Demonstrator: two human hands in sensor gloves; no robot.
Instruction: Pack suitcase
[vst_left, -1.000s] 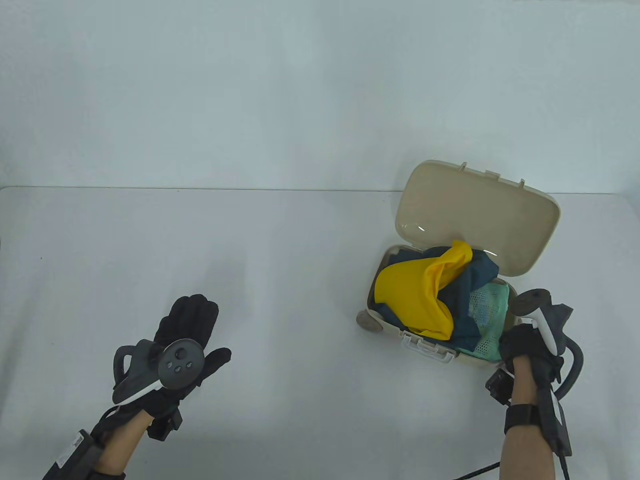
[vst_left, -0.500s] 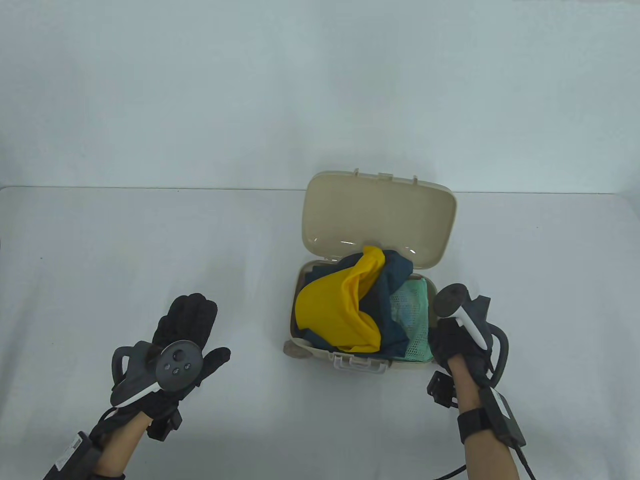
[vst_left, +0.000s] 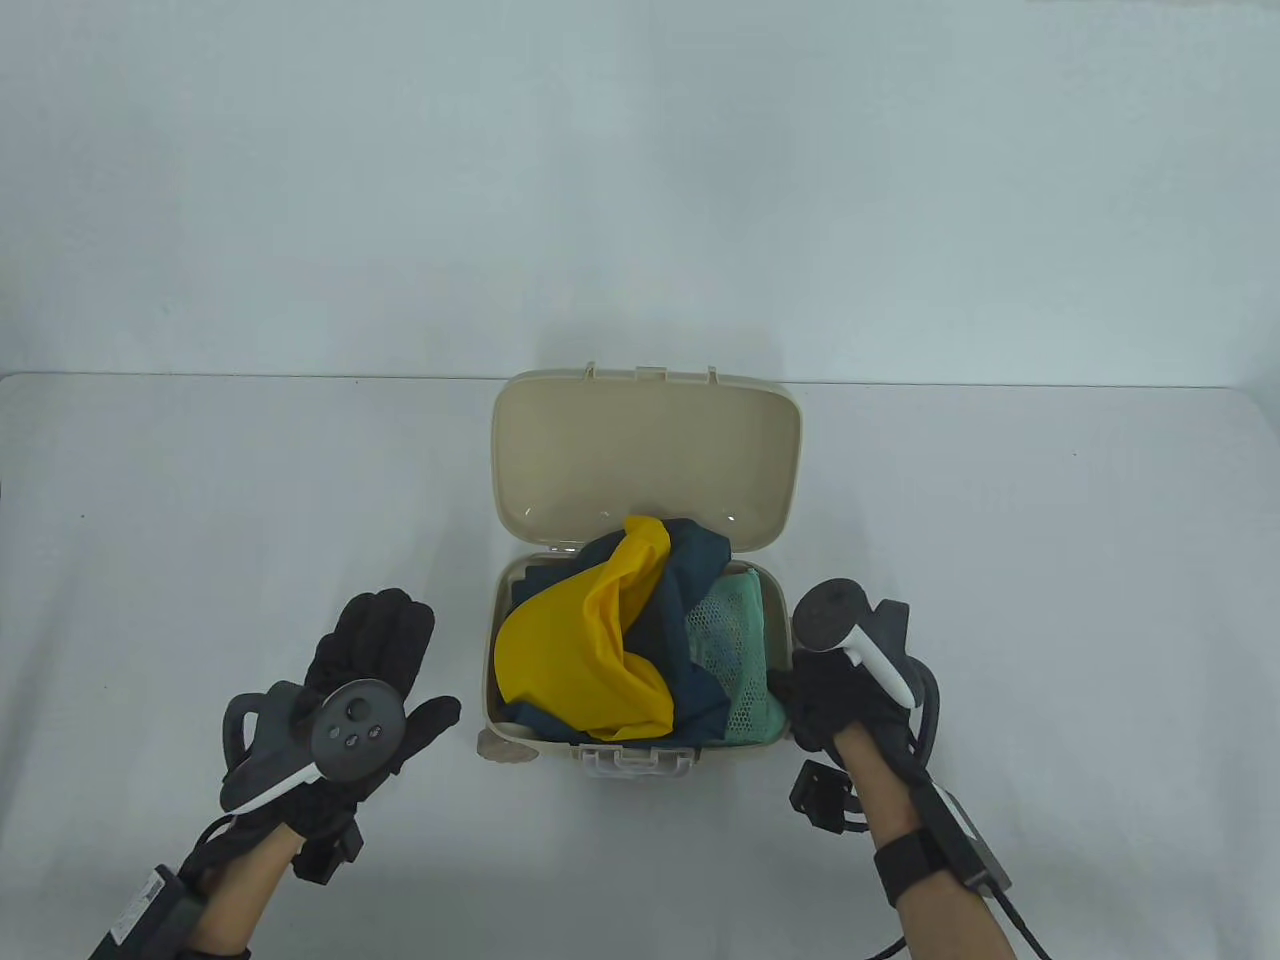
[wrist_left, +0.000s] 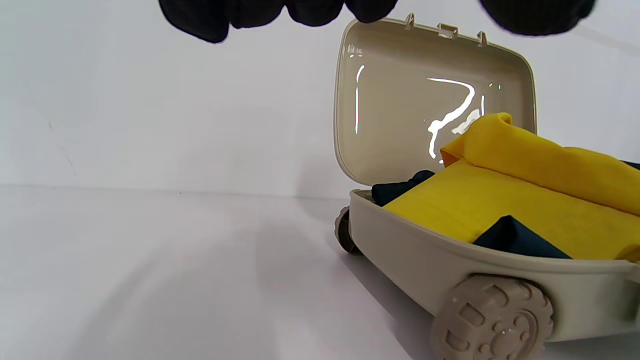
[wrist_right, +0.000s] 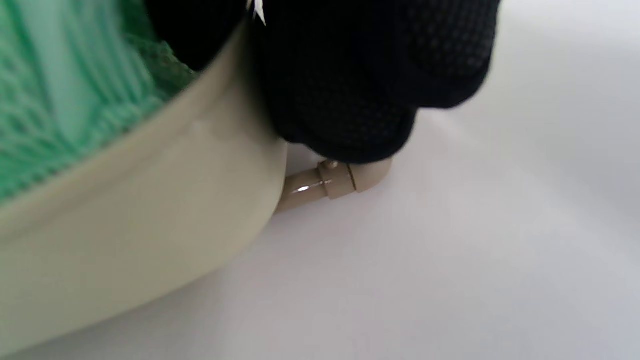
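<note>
One beige suitcase (vst_left: 640, 745) is sitting mid-table, lid raised, holding three cloths: yellow (vst_left: 580, 650), navy (vst_left: 695, 570), green mesh (vst_left: 740, 660). Right hand (vst_left: 835, 690) is gripping its side rim; left hand (vst_left: 365, 670) is resting flat, fingers straight.

In the table view, the fingers of the right hand (vst_left: 835, 700) are hidden behind its tracker and the suitcase (vst_left: 640, 745) wall at 3 o'clock. In the right wrist view, the mesh fabric (wrist_right: 75, 100) is blurred and cut off at 9 o'clock, and the handle (wrist_right: 332, 182) is partly covered by the glove. In the left wrist view, the yellow cloth (wrist_left: 525, 200) is cut off at 3 o'clock, and only fingertips (wrist_left: 200, 20) of the left hand are seen at 12 o'clock.
</note>
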